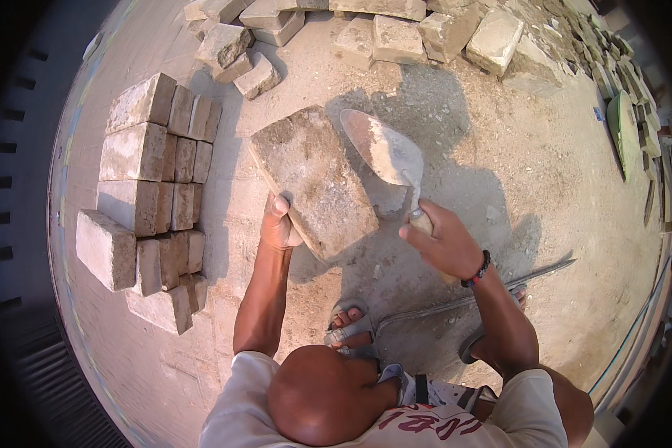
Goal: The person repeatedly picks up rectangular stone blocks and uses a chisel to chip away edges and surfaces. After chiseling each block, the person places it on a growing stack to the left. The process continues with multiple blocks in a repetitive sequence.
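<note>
My left hand (281, 223) grips the lower left edge of a large, rough paving block (317, 175), thumb on its edge and the other fingers mostly hidden beneath. The block is flat and grey-brown with dark stains, and it is tilted, with its broad face turned up. My right hand (449, 240) is wrapped round the wooden handle of a trowel (384, 149). The trowel's pointed metal blade is partly coated with pale, dried material. It points up and left, close beside the block's right edge; I cannot tell whether they touch.
To the left stands a stack of similar blocks (131, 153). Loose blocks (399, 39) lie along the far side. A long metal bar (455, 302) rests on the dusty ground near my sandalled foot (349, 321). Rubble and a greenish curved pan (620, 131) are at the far right.
</note>
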Tool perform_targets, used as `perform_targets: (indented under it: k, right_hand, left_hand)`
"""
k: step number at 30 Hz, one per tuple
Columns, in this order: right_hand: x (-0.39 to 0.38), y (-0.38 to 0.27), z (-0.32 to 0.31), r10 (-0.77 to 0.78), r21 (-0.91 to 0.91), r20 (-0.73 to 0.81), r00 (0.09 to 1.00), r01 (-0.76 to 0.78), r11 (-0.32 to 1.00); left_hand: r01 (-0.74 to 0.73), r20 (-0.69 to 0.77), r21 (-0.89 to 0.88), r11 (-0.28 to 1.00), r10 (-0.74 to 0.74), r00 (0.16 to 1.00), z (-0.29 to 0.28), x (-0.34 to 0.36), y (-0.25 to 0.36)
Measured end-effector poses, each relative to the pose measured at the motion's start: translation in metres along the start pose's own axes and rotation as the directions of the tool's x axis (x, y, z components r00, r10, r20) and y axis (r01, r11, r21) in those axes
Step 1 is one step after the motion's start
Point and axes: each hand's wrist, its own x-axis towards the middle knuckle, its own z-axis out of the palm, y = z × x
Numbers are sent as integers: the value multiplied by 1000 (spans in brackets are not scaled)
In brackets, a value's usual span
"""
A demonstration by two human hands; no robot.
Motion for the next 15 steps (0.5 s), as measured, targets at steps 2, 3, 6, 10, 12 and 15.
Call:
perform_targets:
  k: [2,3,6,10,12,15]
  right_hand:
    - [7,-9,-10,-123,-117,-65,990,115,986]
    - [13,-9,-11,-205,-172,-112,972,184,968]
    - [17,-12,-14,-151,-256,-165,975,106,961]
    - [12,11,-3,-36,-233,-242,970,-22,972]
    - [5,19,2,12,-269,-239,971,-78,960]
    - [1,9,12,76,-267,-207,975,-131,955]
  left_hand:
    - [-37,106,73,997,30,994,46,30,7]
    - [-86,136,152,985,65,989,58,42,9]
    - [-110,247,316,942,30,968,96,60,10]
    - [-243,373,556,795,22,927,105,64,-13]
    - [-272,398,620,736,4,917,105,52,-21]
    - [-348,439,584,733,76,895,94,32,-24]
